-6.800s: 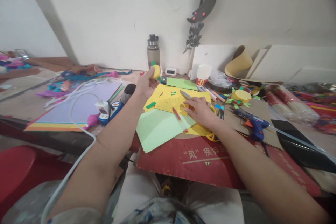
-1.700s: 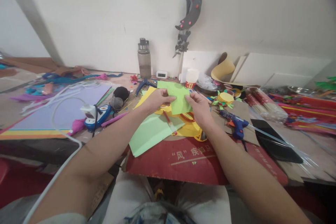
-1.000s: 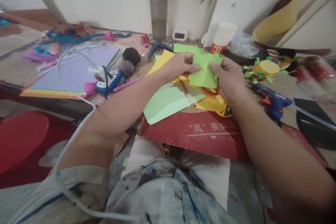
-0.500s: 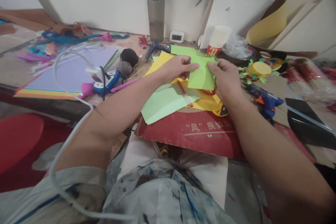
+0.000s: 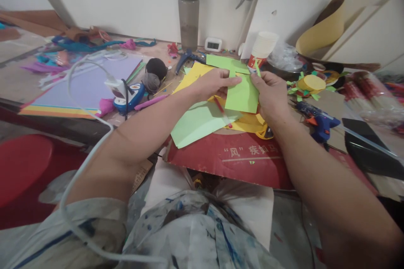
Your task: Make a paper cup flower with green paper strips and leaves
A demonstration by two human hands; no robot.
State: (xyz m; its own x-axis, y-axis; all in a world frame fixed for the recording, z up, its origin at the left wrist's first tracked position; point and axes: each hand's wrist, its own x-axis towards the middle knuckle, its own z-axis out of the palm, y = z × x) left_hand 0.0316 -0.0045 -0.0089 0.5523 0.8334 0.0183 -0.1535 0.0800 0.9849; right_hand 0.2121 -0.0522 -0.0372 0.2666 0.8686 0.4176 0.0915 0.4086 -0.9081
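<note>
A bright green sheet of paper (image 5: 242, 97) is stretched between my two hands above the work pile. My left hand (image 5: 217, 84) pinches its upper left side, thumb on top. At the upper right edge my right hand (image 5: 270, 90) grips it between thumb and fingers, and a narrow green flap sticks up beside that thumb. Below the sheet lie a pale green paper (image 5: 202, 126), a red pen (image 5: 222, 111) and yellow paper (image 5: 249, 124). Another bright green piece (image 5: 225, 62) is behind my hands.
A red cardboard sheet (image 5: 195, 155) covers the table's front edge. To the right lie a blue glue gun (image 5: 325, 128) and a yellow craft piece with green strips (image 5: 312, 84). A bottle (image 5: 188, 21) and paper cups (image 5: 265, 44) stand behind. A white cable (image 5: 91, 155) crosses my left arm.
The held green paper has shifted slightly down, and its top edge has parted from the green behind. A narrow flap now stands up by my right thumb. Both hands keep their grip.
</note>
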